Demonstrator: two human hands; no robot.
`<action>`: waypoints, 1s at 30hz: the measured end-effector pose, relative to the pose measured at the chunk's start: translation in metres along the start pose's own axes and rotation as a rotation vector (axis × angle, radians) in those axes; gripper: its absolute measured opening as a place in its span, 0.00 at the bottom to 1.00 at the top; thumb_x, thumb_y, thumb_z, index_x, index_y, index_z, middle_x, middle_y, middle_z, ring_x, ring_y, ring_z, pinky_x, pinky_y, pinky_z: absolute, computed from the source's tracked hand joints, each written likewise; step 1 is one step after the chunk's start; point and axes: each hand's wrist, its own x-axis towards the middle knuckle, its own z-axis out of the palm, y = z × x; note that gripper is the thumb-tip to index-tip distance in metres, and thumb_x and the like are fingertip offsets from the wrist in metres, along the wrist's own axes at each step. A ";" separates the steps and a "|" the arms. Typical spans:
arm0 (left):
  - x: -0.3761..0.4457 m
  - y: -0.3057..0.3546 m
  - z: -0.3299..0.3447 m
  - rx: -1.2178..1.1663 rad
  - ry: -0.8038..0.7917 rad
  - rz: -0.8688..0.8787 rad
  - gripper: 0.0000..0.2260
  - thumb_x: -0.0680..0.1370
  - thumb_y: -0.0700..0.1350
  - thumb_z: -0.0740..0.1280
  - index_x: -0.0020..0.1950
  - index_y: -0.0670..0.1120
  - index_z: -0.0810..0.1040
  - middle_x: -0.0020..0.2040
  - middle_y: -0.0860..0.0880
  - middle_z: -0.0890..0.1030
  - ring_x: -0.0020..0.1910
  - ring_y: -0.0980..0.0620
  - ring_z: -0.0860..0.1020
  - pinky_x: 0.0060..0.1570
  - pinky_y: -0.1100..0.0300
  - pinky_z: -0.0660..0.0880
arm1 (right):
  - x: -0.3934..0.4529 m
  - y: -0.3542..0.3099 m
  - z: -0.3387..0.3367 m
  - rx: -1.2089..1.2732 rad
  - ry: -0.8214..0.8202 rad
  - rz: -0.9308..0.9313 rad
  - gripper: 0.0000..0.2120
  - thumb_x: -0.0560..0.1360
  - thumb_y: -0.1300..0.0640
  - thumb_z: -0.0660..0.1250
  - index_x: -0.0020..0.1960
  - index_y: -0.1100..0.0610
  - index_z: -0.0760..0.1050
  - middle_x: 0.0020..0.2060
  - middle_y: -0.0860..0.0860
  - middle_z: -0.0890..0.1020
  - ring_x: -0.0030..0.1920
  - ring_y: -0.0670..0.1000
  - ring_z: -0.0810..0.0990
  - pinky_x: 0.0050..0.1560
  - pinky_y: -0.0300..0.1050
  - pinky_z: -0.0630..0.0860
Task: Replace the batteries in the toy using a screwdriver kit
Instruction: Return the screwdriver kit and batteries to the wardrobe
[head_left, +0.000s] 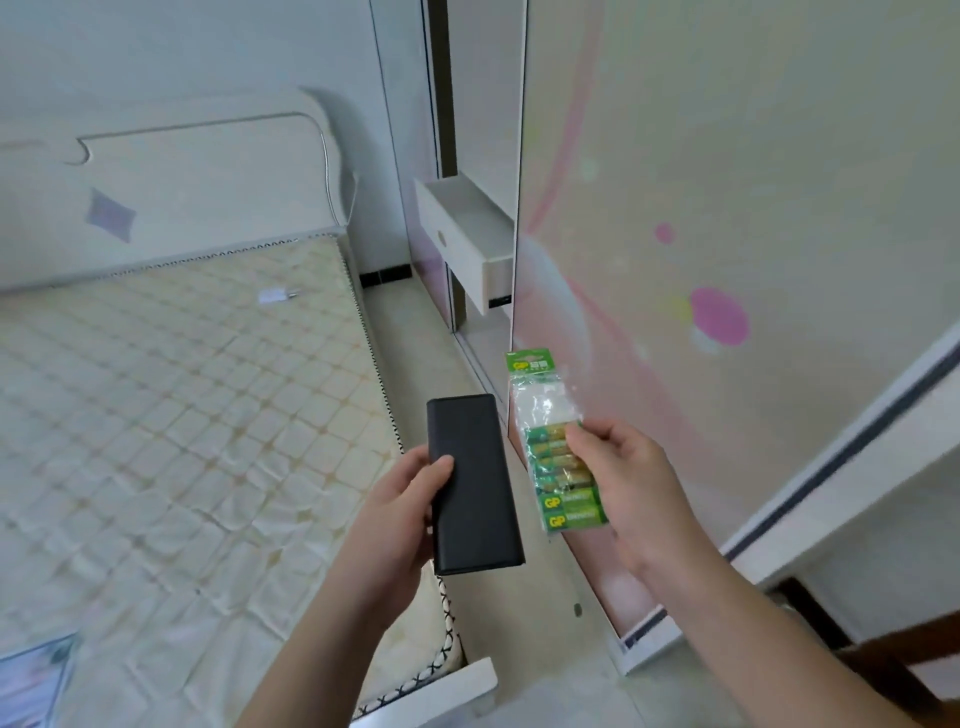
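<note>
- A big wardrobe (727, 208) with a pale sliding door fills the right side. The door has pink dots and pink swirls on it.
- A bed with a bare quilted mattress (182, 415) takes up the left side. Its white headboard (182, 197) stands against the wall.
- A white drawer (462, 234) is pulled out of the wardrobe, just past the door's edge.
- The left hand (400, 525) holds a flat black case (472, 488). The thumb lies on top of the case and the fingers wrap under it. The case is up in the air, over the gap between the bed and the wardrobe.
- The right hand (634, 483) pinches a pack of green batteries (558, 452). The thumb presses the front of the clear wrapper and the fingers go behind it. The pack stands nearly upright, just beside the black case, not touching it.
- A small white plug (275, 296) lies on the mattress, far from both hands.
- A bit of shiny paper (31, 680) peeks in at the bottom left corner.
</note>
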 end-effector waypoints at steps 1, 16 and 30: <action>0.006 0.003 -0.005 -0.003 0.001 0.004 0.09 0.81 0.47 0.62 0.58 0.49 0.80 0.51 0.44 0.83 0.46 0.50 0.80 0.34 0.61 0.75 | 0.007 -0.001 0.006 -0.006 -0.004 -0.007 0.04 0.76 0.57 0.69 0.49 0.56 0.79 0.41 0.55 0.85 0.42 0.57 0.83 0.48 0.63 0.79; 0.108 0.018 -0.004 -0.023 0.069 -0.005 0.10 0.80 0.48 0.63 0.59 0.50 0.79 0.51 0.47 0.82 0.48 0.50 0.79 0.41 0.58 0.74 | 0.120 0.012 0.028 -0.067 -0.073 0.026 0.15 0.61 0.38 0.70 0.45 0.42 0.79 0.44 0.51 0.85 0.48 0.58 0.84 0.51 0.66 0.78; 0.170 0.029 0.028 -0.078 0.236 0.029 0.09 0.81 0.47 0.62 0.57 0.52 0.81 0.51 0.47 0.83 0.50 0.46 0.78 0.52 0.46 0.72 | 0.213 0.001 0.035 0.013 -0.182 0.059 0.20 0.60 0.39 0.70 0.48 0.48 0.79 0.46 0.51 0.84 0.50 0.56 0.83 0.54 0.62 0.78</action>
